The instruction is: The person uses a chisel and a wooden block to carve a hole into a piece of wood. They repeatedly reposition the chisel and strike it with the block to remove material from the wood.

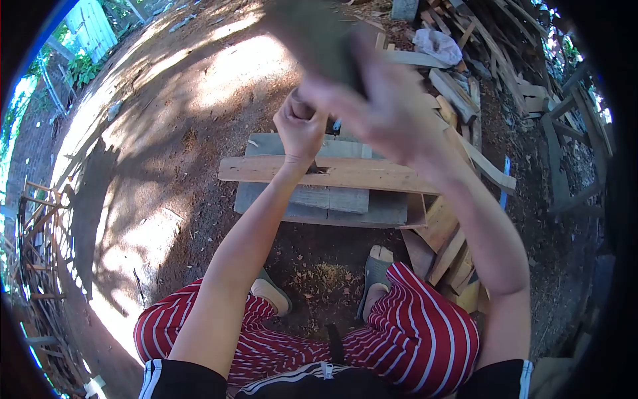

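Observation:
My left hand (pixel 302 126) is closed around an upright tool, mostly hidden by the fingers, whose dark lower end meets a notch in a long light-brown board (pixel 372 174). The board lies across grey planks (pixel 389 206) in front of me. Above and to the right, my right hand (pixel 382 100), blurred by motion, is wrapped round a dark greenish block-like object (pixel 312 36), raised near the top of the view. Whether that object touches the tool cannot be made out.
Scrap wood (pixel 458 259) is piled at the right of the planks, with more timber and a plastic bag (pixel 436 46) at the upper right. A wooden frame (pixel 575 139) stands far right. My sandalled feet are below the planks, among wood shavings (pixel 325 276).

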A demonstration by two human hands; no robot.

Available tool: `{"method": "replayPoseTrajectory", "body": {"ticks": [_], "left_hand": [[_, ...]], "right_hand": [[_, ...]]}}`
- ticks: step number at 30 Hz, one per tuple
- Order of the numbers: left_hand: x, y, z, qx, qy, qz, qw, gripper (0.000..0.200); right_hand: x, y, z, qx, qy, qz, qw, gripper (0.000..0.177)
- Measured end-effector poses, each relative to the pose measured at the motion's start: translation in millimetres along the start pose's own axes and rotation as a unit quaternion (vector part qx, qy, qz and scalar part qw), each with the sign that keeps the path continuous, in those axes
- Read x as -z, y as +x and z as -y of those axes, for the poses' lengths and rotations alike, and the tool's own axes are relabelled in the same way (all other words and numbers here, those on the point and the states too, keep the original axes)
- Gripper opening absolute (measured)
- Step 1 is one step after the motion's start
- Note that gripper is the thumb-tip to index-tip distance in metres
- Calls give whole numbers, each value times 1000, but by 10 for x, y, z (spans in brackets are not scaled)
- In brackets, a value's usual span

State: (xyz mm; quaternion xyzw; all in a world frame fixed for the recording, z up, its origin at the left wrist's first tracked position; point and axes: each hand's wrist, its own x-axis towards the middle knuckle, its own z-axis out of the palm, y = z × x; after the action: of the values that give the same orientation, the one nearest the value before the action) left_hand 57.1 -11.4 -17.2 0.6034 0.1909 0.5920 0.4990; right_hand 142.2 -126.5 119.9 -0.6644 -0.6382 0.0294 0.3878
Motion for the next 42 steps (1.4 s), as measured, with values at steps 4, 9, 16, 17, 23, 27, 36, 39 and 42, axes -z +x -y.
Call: {"method": "replayPoseTrajectory", "body": {"ticks": [4, 9, 16, 17, 23, 27, 36, 39, 42], "left_hand": [[52, 25, 39, -20, 44, -11, 999, 13], [72, 8, 197, -14, 108, -10, 994, 14], [-29, -10, 64, -11, 144, 3, 989, 18], [-6, -44, 108, -8, 148, 0, 989, 18], [-44, 81, 134, -12, 110, -3, 994, 16], [-54, 245, 226, 55, 183, 13, 981, 19], [-138, 648, 768, 162, 124, 85, 975, 17], [-166, 717, 680, 235, 78, 126, 961, 18], [-122, 756, 676, 265, 43, 181, 946, 17]], "right_hand": [[149, 173, 143, -97, -4, 144, 985, 60], [-8, 215, 135, 116, 82, -70, 987, 54], [230, 355, 344, 29, -39, 94, 994, 48], [117, 274, 205, 30, -36, 97, 994, 48], [87, -34, -376, -104, 52, 77, 990, 77], [-291, -744, -1046, -241, 16, 39, 970, 76], [-837, -1598, -1323, -264, -181, 148, 936, 59], [-774, -1537, -1237, -244, -204, 160, 935, 59], [-796, -1542, -1215, -245, -203, 162, 934, 59]]}}
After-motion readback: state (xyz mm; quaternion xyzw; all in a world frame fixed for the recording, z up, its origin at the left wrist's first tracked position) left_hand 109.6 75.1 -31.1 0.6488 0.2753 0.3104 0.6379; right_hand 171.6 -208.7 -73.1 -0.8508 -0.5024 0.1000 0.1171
